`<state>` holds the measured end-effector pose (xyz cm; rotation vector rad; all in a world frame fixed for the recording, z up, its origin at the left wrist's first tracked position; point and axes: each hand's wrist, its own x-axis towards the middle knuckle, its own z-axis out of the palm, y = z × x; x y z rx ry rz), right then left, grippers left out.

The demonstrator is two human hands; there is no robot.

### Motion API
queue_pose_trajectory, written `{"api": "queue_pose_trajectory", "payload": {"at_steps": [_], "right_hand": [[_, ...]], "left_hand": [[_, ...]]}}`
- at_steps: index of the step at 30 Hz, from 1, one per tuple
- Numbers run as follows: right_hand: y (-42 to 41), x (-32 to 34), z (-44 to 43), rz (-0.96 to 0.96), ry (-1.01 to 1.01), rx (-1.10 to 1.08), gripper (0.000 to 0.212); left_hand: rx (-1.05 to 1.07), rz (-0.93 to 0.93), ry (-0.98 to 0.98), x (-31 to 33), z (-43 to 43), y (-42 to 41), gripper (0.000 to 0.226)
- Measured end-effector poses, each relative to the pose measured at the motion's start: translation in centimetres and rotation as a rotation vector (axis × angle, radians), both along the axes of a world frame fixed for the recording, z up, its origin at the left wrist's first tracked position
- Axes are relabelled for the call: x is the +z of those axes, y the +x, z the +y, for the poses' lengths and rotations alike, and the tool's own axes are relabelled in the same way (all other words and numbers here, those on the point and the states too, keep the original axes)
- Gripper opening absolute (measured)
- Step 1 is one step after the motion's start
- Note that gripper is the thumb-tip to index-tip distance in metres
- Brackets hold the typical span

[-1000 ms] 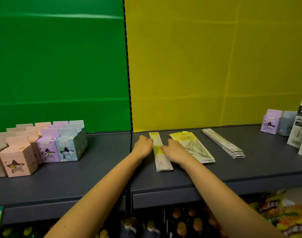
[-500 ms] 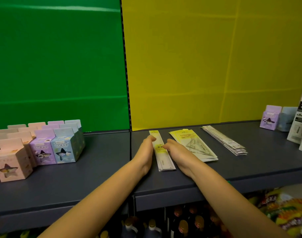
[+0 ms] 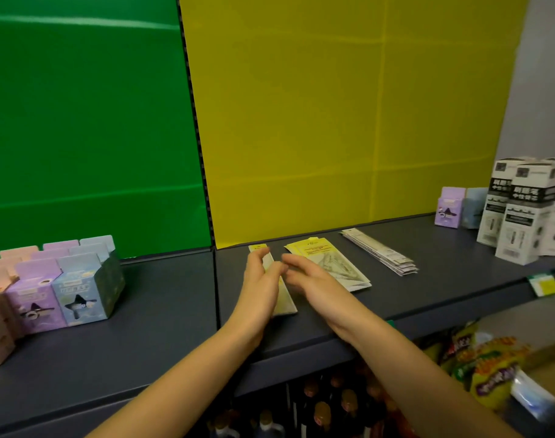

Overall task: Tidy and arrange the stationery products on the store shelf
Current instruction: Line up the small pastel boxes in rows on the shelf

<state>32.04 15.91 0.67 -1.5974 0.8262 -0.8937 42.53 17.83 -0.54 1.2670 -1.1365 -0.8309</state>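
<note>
We have both hands over the ruler pack (image 3: 285, 303), which lies flat on the shelf (image 3: 459, 273) near the yellow backboard, just left of the set-square packs (image 3: 329, 263). Our left hand (image 3: 259, 284) stands on edge along the pack's left side, fingers loosely curled, gripping nothing. Our right hand (image 3: 314, 281) hovers flat and spread over its right side, fingertips near the left hand's; whether it touches the pack we cannot tell.

The step looks like squaring this narrow stack. To do it well, we press both long edges inward together so the packs line up, then nudge the near end until it sits parallel with its neighbour. We keep pressure light: thin sleeves slide and fan easily. The third stack (image 3: 380, 252) lies aslant and likely wants straightening next.
</note>
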Motion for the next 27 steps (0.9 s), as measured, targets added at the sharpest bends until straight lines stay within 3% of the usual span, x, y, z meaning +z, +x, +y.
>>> {"api": "queue_pose_trajectory", "payload": {"at_steps": [3,8,11,18,27], "right_hand": [[-2.9,0.7,0.2,0.048,-0.173,-0.014,0.036],[-9.5,2.4,-0.1,0.034,-0.341,-0.131,0.027],[-14.5,3.0,-0.4,0.019,-0.396,-0.233,0.027],[-26.4,3.1,-2.3,0.037,-0.417,-0.373,0.024],[-42.9,5.0,-7.3,0.094,-0.489,-0.521,0.023]], "left_hand": [[-0.036,-0.174,-0.228,1.6,0.7,-1.0,0.025],[-0.182,-0.328,-0.362,4.8,0.4,-4.0,0.024],[-0.273,-0.415,-0.377,5.5,-1.0,-6.3,0.011],[-0.329,-0.482,-0.335,5.0,-4.9,-14.9,0.022],[-0.236,-0.445,-0.251,3.8,-12.8,-25.1,0.024]]}}
